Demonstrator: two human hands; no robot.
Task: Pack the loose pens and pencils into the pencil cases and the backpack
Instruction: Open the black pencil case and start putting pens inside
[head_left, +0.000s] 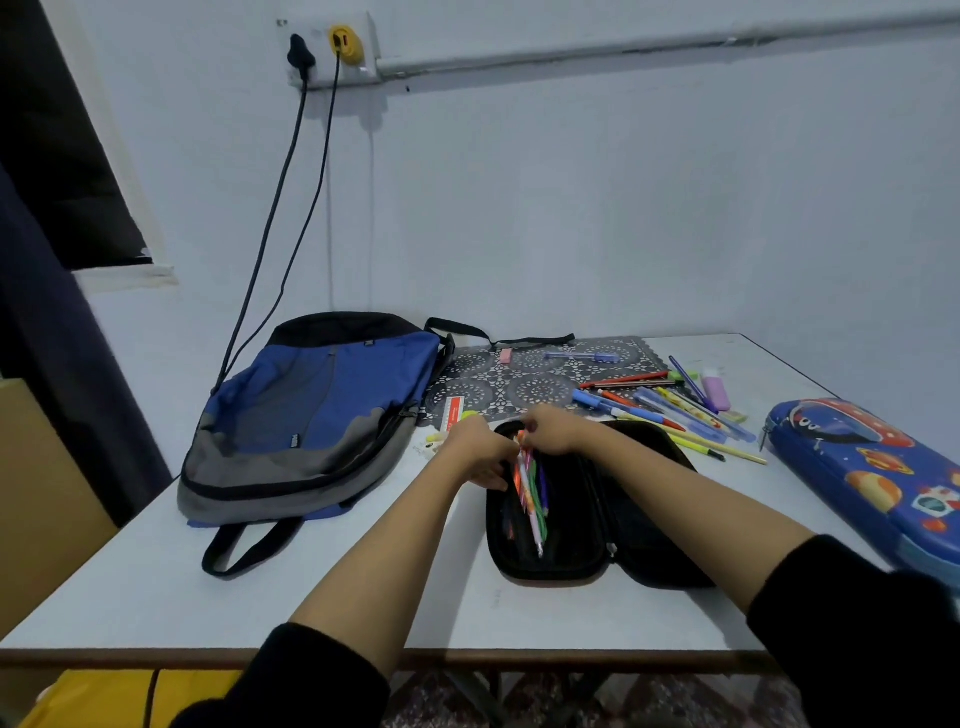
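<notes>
A black pencil case (587, 540) lies open on the white table (363, 597), with several coloured pens (532, 493) in its left half. My right hand (553, 428) pinches the top ends of those pens at the case's far rim. My left hand (480, 452) grips the case's left edge beside them, fingers curled over it. A heap of loose pens and pencils (670, 408) lies behind the case to the right. A blue and grey backpack (311, 415) lies flat on the left. A blue space-print pencil case (872, 467) lies shut on the right.
A patterned mat (540, 374) behind the case carries a pink eraser (505, 355), a blue pen (582, 356) and a red-edged ruler (453, 413). A purple highlighter (715, 388) stands by the heap. Two cables (291, 208) hang from wall sockets to the backpack.
</notes>
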